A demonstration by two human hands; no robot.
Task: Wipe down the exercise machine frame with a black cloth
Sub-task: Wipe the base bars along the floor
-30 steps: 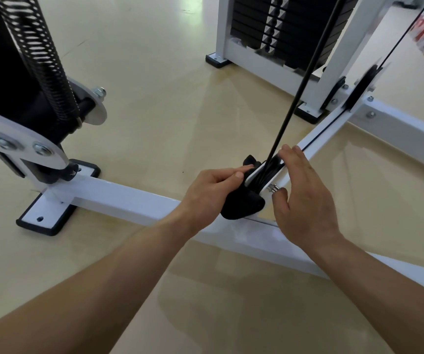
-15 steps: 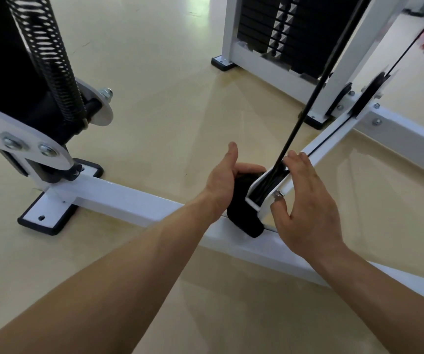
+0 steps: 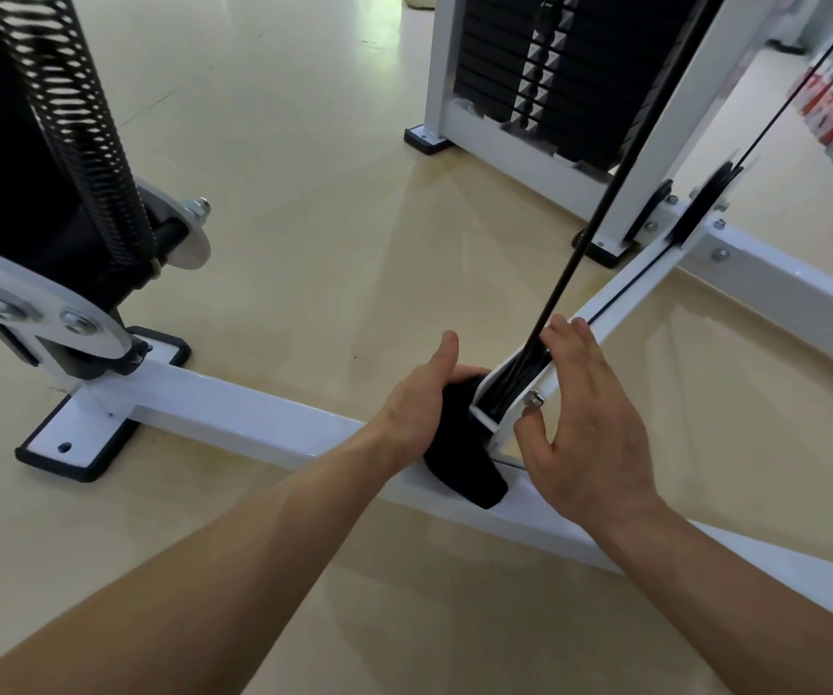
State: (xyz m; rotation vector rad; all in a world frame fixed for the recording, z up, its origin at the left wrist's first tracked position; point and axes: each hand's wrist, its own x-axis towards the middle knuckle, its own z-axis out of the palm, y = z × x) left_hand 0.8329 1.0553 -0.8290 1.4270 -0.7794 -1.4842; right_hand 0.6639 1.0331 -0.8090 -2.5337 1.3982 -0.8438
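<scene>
Left grip clutches one black cloth against the white frame; right grip, opened flat, touches it.

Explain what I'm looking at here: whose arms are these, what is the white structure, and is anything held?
There is no robot here. The single picture comes from a camera worn on a person's head, looking down at their own bare arms. The white bars are the frame of a gym exercise machine standing on a pale floor; behind it sits a stack of black weight plates, and a black cable runs down into a bracket where two bars meet. The left hand holds a black cloth against that bracket. The right hand holds nothing; its straight fingers rest on the slanted bar beside the cable. A coiled spring stands at the left.
</scene>
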